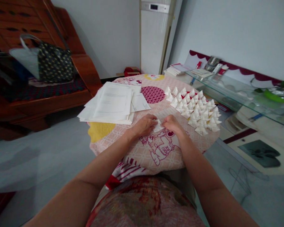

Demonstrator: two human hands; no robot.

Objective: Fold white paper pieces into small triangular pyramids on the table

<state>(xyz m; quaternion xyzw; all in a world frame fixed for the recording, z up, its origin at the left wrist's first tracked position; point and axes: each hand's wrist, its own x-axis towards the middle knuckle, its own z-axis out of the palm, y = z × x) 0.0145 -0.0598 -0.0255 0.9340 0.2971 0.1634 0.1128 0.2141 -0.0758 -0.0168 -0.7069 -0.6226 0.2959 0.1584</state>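
A partly folded sheet of white paper lies on the round table in front of me, its near part creased to a point. My left hand grips the paper's left side, fingers bent over it. On the other side, my right hand is closed and pinches the right edge; its fingertips are partly hidden. To the right stand rows of small folded paper triangles. A loose stack of printed sheets lies to the left, some of them skewed.
A patterned cloth covers the table. At right is a glass-topped cabinet with a pile of papers at its near end. On the left, a wooden bench carries a dotted bag.
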